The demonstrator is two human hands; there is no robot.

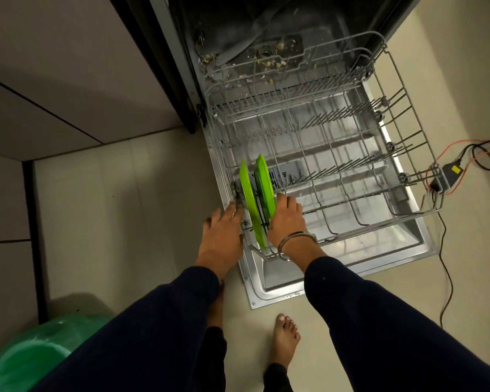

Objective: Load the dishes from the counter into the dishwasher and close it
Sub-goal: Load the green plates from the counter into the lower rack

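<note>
The dishwasher door (pixel 337 267) lies flat open, and the lower wire rack (pixel 379 223) is pulled out over it. Two bright green plates stand on edge in the rack's near left corner, a left plate (pixel 251 205) and a right plate (pixel 264 182). My left hand (pixel 222 236) reaches along the rack's left rim beside the left plate, fingers fairly straight. My right hand (pixel 287 222), with a bangle on the wrist, rests against the right plate's right face. Its thumb is hidden. The rest of the rack holds nothing.
Food scraps (pixel 266 56) litter the tub floor inside the machine. A black and orange cable (pixel 447 278) with a power adapter (pixel 450 172) runs along the floor right of the door. A green-lined bin (pixel 40 352) stands at lower left, with cabinets (pixel 54 80) beyond it. My bare feet stand before the door.
</note>
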